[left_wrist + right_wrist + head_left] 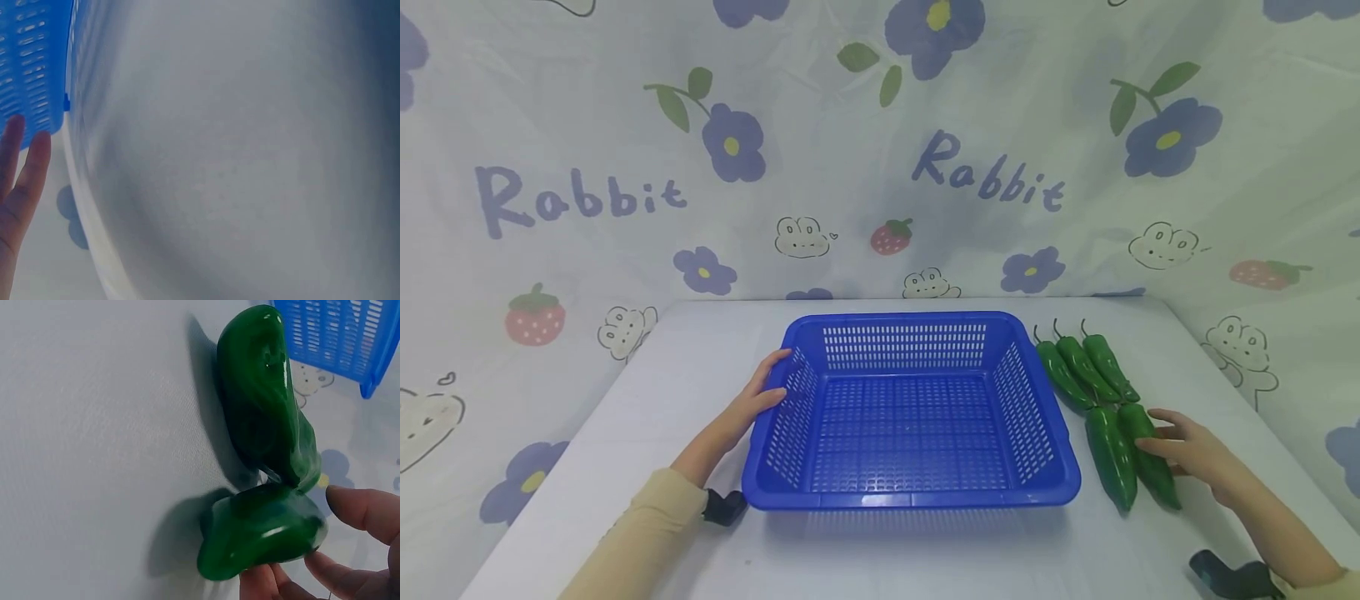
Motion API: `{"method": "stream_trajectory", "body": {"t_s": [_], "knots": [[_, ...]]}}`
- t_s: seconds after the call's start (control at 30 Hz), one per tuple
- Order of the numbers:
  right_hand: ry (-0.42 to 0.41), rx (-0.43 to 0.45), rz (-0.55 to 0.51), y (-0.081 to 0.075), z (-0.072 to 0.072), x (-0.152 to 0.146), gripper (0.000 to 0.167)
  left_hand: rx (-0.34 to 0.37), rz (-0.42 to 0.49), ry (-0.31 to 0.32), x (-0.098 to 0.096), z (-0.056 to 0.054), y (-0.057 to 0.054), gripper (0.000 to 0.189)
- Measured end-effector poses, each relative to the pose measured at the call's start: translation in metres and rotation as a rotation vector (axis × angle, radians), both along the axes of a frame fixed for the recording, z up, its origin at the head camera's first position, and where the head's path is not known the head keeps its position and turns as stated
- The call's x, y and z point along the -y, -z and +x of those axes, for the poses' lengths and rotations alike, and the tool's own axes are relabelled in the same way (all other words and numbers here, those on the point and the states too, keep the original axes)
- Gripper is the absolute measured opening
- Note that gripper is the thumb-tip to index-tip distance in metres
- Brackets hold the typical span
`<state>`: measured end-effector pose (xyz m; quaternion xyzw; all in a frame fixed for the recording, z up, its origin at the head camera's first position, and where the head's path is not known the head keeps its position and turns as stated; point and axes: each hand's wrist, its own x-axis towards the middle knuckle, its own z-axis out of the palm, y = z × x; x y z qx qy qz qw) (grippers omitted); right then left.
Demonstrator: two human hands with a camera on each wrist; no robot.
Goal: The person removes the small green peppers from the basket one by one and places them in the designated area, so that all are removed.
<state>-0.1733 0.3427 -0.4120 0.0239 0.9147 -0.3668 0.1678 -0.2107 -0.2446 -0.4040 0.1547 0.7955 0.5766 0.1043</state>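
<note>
A blue plastic basket [910, 498] with slotted walls stands on the white table, with nothing in it. My left hand [758, 404] rests at its left rim, fingers fairly straight; the left wrist view shows two extended fingers [31, 169] against the blue wall. Right of the basket lie several glossy green peppers: a far row of three, stems pointing away, including the middle pepper [1084, 367], and two nearer ones. My right hand [1198, 450] holds the nearer right pepper [269, 531], thumb on one side and fingers curled partly behind it. Beside it lies the nearer left pepper [1110, 458].
The white table [865, 558] runs back to a hanging cloth [842, 150] printed with flowers, rabbits and strawberries. Dark wrist devices show below both hands, one by the left sleeve [647, 525]. The far pepper row lies close along the basket's right wall.
</note>
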Motion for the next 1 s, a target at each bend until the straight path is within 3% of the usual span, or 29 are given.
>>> {"method": "stream_trajectory", "body": {"t_s": [0.57, 0.77, 1.0], "knots": [[0.027, -0.014, -0.014, 0.006, -0.008, -0.007, 0.075, 0.013, -0.012, -0.004, 0.0, -0.002, 0.003, 0.064], [0.017, -0.063, -0.005, -0.007, -0.013, -0.001, 0.07, 0.011, -0.011, -0.001, -0.001, -0.002, 0.002, 0.064], [-0.005, -0.09, 0.019, -0.021, -0.036, 0.003, 0.066, 0.01, -0.022, -0.016, 0.001, 0.0, 0.001, 0.064]]}}
